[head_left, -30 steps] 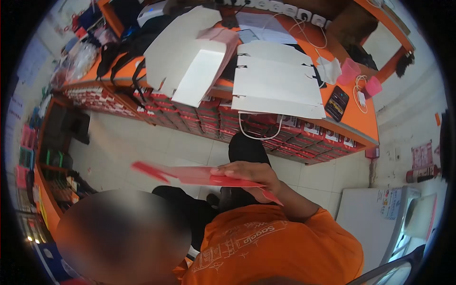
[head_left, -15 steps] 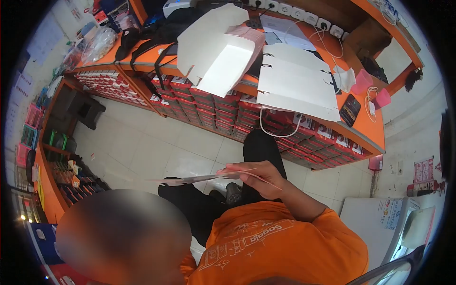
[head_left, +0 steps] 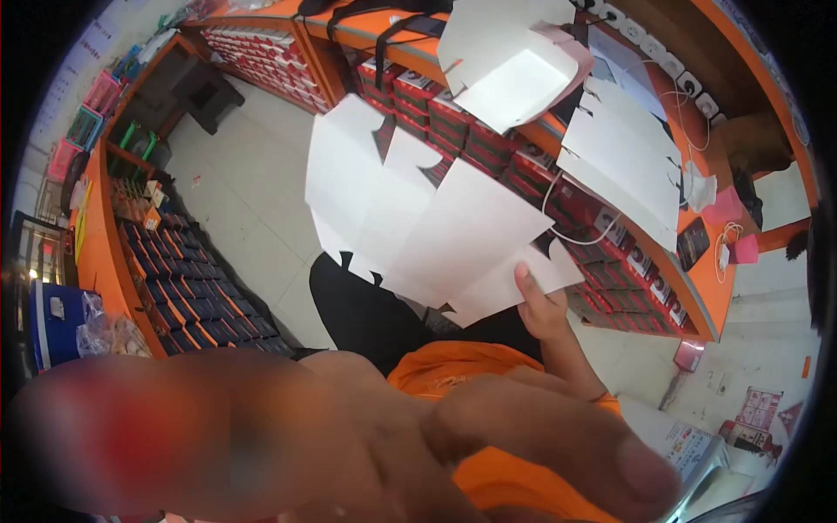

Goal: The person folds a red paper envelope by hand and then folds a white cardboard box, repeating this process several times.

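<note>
My right hand (head_left: 544,307) holds a large white cut-out card (head_left: 418,218) by its lower right corner, thumb on the white face. The card has fold lines and notched edges and is tilted above my lap. Very near the camera, my left hand (head_left: 540,427) reaches in from the lower left, large and partly blurred. Its visible fingers are stretched toward the right, with nothing seen in them, apart from the card. Folded white card pieces (head_left: 514,74) rest at the bench edge, beside another flat notched white card (head_left: 623,161).
An orange bench (head_left: 711,292) runs along the right, with red boxes (head_left: 602,253) stacked beneath. It bears a phone (head_left: 694,244), pink cups (head_left: 722,207) and white cables. Dark boxes (head_left: 192,288) stand in rows at left. A dark stool (head_left: 205,91) is on the floor.
The card in my right hand has turned from edge-on to showing its broad white face. My left hand has come into view close to the camera. The whole view has shifted.
</note>
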`<action>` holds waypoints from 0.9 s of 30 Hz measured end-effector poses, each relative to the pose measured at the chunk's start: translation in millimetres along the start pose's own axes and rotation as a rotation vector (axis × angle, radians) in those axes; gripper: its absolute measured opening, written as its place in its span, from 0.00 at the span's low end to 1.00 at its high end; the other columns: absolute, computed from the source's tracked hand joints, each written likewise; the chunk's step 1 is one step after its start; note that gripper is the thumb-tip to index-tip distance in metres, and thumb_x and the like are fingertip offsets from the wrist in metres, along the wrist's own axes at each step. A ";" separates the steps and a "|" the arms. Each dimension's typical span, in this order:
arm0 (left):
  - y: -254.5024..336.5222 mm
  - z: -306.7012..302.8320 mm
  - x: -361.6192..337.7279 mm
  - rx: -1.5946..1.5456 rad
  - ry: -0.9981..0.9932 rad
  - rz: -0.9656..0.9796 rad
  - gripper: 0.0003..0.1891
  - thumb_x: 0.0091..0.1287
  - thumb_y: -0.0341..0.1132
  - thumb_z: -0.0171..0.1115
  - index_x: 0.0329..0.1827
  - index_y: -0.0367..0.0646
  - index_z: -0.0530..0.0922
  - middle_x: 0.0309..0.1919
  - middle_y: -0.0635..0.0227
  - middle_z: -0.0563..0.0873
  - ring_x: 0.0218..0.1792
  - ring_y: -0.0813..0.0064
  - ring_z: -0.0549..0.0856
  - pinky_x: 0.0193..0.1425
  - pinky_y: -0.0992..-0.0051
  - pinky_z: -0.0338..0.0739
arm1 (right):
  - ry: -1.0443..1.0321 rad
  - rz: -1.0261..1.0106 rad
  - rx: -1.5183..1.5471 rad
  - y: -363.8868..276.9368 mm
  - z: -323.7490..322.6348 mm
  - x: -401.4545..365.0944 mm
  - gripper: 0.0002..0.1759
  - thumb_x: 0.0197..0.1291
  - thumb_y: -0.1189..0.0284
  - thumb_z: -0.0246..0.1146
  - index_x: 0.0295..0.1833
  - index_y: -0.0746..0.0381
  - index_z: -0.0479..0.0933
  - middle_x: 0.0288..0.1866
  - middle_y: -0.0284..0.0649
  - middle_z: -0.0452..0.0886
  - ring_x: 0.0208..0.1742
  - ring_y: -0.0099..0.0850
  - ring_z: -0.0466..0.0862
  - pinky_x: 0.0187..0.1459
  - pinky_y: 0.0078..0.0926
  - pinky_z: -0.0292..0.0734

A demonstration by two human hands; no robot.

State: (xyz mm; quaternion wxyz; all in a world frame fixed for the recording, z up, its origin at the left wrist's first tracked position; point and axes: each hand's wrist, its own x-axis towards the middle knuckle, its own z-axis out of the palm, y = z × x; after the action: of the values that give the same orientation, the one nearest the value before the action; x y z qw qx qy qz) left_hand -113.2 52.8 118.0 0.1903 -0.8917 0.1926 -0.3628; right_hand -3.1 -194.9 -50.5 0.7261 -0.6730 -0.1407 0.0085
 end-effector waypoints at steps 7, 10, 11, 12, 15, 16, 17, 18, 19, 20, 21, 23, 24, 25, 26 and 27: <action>44.5 93.8 33.3 -2.182 -0.011 -0.892 0.53 0.66 0.81 0.47 0.78 0.42 0.61 0.76 0.54 0.69 0.72 0.56 0.74 0.68 0.58 0.73 | -0.001 0.013 -0.256 -1.4 -7.6 1.4 0.27 0.76 0.74 0.57 0.76 0.74 0.68 0.71 0.54 0.77 0.74 0.36 0.74 0.73 0.39 0.66; 61.8 114.8 14.4 -2.443 -0.198 -1.002 0.49 0.71 0.72 0.53 0.81 0.39 0.57 0.77 0.56 0.68 0.74 0.61 0.73 0.70 0.58 0.73 | -0.317 -0.623 -0.507 -16.7 0.9 35.4 0.27 0.65 0.70 0.68 0.70 0.54 0.78 0.74 0.46 0.77 0.77 0.46 0.73 0.74 0.53 0.66; 62.7 119.0 12.3 -2.447 -0.129 -1.063 0.43 0.75 0.63 0.59 0.79 0.36 0.60 0.75 0.55 0.69 0.74 0.63 0.73 0.72 0.59 0.72 | -0.394 -0.686 -0.768 -16.2 4.2 34.3 0.26 0.61 0.68 0.71 0.67 0.48 0.81 0.75 0.42 0.77 0.77 0.49 0.73 0.74 0.57 0.66; 60.5 127.1 9.6 -2.434 -0.132 -1.074 0.43 0.75 0.63 0.59 0.79 0.36 0.60 0.75 0.55 0.69 0.74 0.63 0.73 0.72 0.59 0.72 | -0.417 -0.692 -0.785 -11.7 7.9 32.5 0.28 0.58 0.66 0.72 0.66 0.42 0.81 0.77 0.32 0.76 0.78 0.48 0.73 0.75 0.58 0.66; 50.9 142.8 9.4 -2.226 -0.147 -1.319 0.26 0.78 0.41 0.63 0.71 0.32 0.71 0.66 0.55 0.81 0.64 0.69 0.83 0.68 0.65 0.77 | -0.477 -0.796 -0.689 -4.3 7.2 36.8 0.24 0.66 0.62 0.68 0.68 0.47 0.81 0.78 0.42 0.74 0.79 0.50 0.71 0.76 0.59 0.63; 50.5 142.5 10.8 -2.325 -0.088 -1.321 0.20 0.77 0.35 0.64 0.66 0.31 0.75 0.60 0.56 0.85 0.58 0.70 0.86 0.65 0.67 0.80 | -0.471 -0.799 -0.681 3.0 9.7 38.4 0.24 0.66 0.62 0.68 0.68 0.47 0.81 0.78 0.42 0.74 0.79 0.50 0.71 0.76 0.59 0.63; 51.6 142.1 12.1 -2.426 -0.031 -1.321 0.15 0.76 0.28 0.64 0.61 0.30 0.78 0.54 0.57 0.89 0.53 0.72 0.89 0.62 0.68 0.82 | -0.453 -0.744 -0.282 12.7 13.3 39.6 0.26 0.71 0.59 0.64 0.72 0.50 0.76 0.79 0.48 0.71 0.80 0.51 0.69 0.77 0.57 0.62; 58.9 145.6 10.2 -2.477 -0.004 -1.328 0.14 0.77 0.31 0.64 0.60 0.31 0.79 0.51 0.57 0.90 0.50 0.70 0.90 0.60 0.68 0.84 | -0.421 -0.672 0.112 19.1 16.5 38.1 0.28 0.76 0.56 0.60 0.76 0.54 0.71 0.81 0.54 0.67 0.81 0.51 0.67 0.78 0.56 0.61; 67.6 152.8 6.5 -2.472 -0.018 -1.327 0.14 0.77 0.31 0.64 0.60 0.31 0.79 0.51 0.57 0.90 0.50 0.70 0.90 0.60 0.68 0.84 | -0.411 -0.671 0.117 14.3 22.5 31.0 0.28 0.76 0.56 0.60 0.76 0.54 0.71 0.81 0.54 0.67 0.81 0.51 0.67 0.78 0.56 0.61; 75.6 160.9 3.6 -2.514 0.092 -1.259 0.13 0.77 0.31 0.63 0.58 0.32 0.80 0.50 0.57 0.90 0.49 0.70 0.90 0.58 0.69 0.84 | -0.327 -0.364 0.420 2.7 30.9 20.0 0.32 0.78 0.54 0.55 0.80 0.57 0.64 0.81 0.58 0.64 0.82 0.51 0.65 0.78 0.53 0.60; 81.1 166.5 2.0 -2.553 0.202 -1.187 0.12 0.78 0.31 0.63 0.57 0.32 0.81 0.49 0.58 0.90 0.48 0.70 0.90 0.57 0.70 0.85 | -0.234 -0.047 0.711 -7.7 35.7 14.6 0.36 0.81 0.52 0.50 0.84 0.60 0.57 0.82 0.62 0.60 0.82 0.51 0.64 0.79 0.51 0.59; 83.0 166.1 7.3 -2.412 0.187 -1.137 0.09 0.79 0.30 0.61 0.53 0.33 0.83 0.47 0.59 0.91 0.47 0.72 0.90 0.55 0.70 0.85 | -0.217 -0.017 0.766 -11.4 32.9 19.7 0.37 0.83 0.56 0.48 0.87 0.60 0.46 0.84 0.60 0.57 0.83 0.48 0.63 0.79 0.47 0.60; 83.5 162.3 9.2 -2.234 0.084 -1.120 0.11 0.80 0.32 0.59 0.52 0.32 0.83 0.46 0.60 0.91 0.45 0.73 0.90 0.53 0.70 0.86 | -0.201 -0.207 0.451 -5.8 28.6 23.2 0.37 0.82 0.60 0.50 0.87 0.60 0.47 0.84 0.61 0.58 0.83 0.49 0.63 0.79 0.48 0.60; 84.2 158.3 10.3 -2.055 -0.010 -1.097 0.13 0.82 0.34 0.58 0.51 0.31 0.83 0.44 0.60 0.91 0.44 0.74 0.90 0.51 0.70 0.86 | -0.180 -0.384 0.129 -4.9 23.9 29.2 0.37 0.81 0.65 0.53 0.87 0.60 0.48 0.83 0.62 0.59 0.83 0.50 0.63 0.79 0.48 0.60; 82.6 154.0 9.2 -2.060 -0.020 -1.094 0.13 0.82 0.34 0.58 0.51 0.31 0.83 0.44 0.60 0.91 0.44 0.74 0.90 0.51 0.70 0.86 | -0.205 -0.580 -0.295 -7.1 11.5 38.7 0.38 0.73 0.72 0.60 0.85 0.60 0.56 0.83 0.60 0.60 0.80 0.52 0.68 0.75 0.46 0.67; 79.0 149.7 6.7 -2.034 -0.177 -0.976 0.15 0.83 0.38 0.56 0.51 0.32 0.83 0.44 0.61 0.90 0.43 0.75 0.90 0.51 0.70 0.86 | -0.199 -0.575 -0.298 -10.8 9.7 37.0 0.38 0.73 0.72 0.60 0.85 0.60 0.56 0.83 0.60 0.60 0.80 0.52 0.68 0.75 0.46 0.67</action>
State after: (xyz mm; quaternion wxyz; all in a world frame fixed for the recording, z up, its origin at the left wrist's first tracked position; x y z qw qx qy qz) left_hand -17.1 12.1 -15.4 -0.7724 -0.6349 0.0155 -0.0089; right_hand 28.4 -179.1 -32.3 0.5752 -0.7002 -0.3947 -0.1517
